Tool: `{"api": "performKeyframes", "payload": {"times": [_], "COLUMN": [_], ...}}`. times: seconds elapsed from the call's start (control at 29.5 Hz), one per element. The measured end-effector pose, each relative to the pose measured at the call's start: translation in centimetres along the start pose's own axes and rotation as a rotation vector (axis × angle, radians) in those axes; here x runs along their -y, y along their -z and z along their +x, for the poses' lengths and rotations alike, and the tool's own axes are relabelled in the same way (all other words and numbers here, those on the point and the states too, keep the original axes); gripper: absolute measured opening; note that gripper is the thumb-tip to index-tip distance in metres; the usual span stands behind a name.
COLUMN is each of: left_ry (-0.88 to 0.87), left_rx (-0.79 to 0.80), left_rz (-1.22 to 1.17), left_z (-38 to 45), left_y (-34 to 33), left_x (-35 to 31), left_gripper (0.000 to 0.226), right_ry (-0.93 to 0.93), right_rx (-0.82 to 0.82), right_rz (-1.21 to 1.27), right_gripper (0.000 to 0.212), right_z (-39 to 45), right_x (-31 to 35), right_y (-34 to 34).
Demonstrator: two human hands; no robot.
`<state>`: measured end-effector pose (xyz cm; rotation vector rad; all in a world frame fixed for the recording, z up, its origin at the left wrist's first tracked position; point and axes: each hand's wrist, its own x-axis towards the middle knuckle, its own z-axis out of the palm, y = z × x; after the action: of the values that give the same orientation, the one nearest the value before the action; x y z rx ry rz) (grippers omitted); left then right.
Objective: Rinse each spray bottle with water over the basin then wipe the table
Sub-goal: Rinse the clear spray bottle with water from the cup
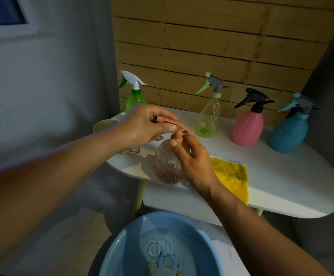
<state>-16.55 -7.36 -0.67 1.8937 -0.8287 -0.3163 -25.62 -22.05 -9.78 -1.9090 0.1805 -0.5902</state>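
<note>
both hands on the peach spray bottle (169, 166)

left hand (144, 126) pinches its trigger head (172, 124) — right hand (194, 162) grips the neck (blue basin (122, 246) below).

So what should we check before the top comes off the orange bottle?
1. Left hand holds the spray head: ok.
2. Right hand steadies the orange bottle at its neck: ok.
3. Bottle rests upright on the table: ok.
4. Bottle is over the basin: not ok, the basin sits lower, in front of the table.
5. Basin has water: ok.
6. Top is loosened: cannot tell.
</note>
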Motion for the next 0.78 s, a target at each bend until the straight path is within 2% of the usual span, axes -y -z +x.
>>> {"api": "performKeyframes", "payload": {"times": [0.2,0.27,0.37,0.44,0.51,0.58,0.68,0.78], "left_ry": [-0.023,-0.017,0.092,0.134,0.162,0.196,0.22,0.22], "left_rx": [-0.031,-0.04,-0.053,-0.01,0.022,-0.003,-0.065,-0.103], "left_rz": [0.01,-0.029,-0.111,-0.197,-0.261,-0.259,-0.12,-0.109], "left_z": [-0.2,-0.6,-1.8,-2.5,-3.1,-3.3,-3.1,-2.8], "left_y": [-0.1,-0.5,-2.3,-3.8,-5.1,-6.2,-7.0,-7.2], "left_x": [-0.2,0.7,3.9,6.2,7.4,7.8,7.8,7.9], "left_gripper": [0.027,0.053,0.116,0.13,0.129,0.117,0.092,0.084], "right_ry": [-0.04,-0.051,-0.075,-0.082,-0.091,-0.103,-0.112,-0.105], "right_rx": [-0.092,-0.069,-0.035,-0.035,-0.046,-0.063,-0.121,-0.187], "right_rz": [0.006,0.041,0.047,0.052,0.068,0.083,0.058,-0.01], "right_gripper": [0.029,0.033,0.043,0.042,0.034,0.026,0.026,0.026], "right_z": [0.4,0.4,0.6,0.6,0.6,0.5,0.3,0.1], "right_x": [-0.2,-0.1,0.0,0.1,0.0,0.0,0.4,0.8], "right_y": [-0.4,-0.2,0.0,0.1,0.0,0.0,-0.2,-0.6]}}
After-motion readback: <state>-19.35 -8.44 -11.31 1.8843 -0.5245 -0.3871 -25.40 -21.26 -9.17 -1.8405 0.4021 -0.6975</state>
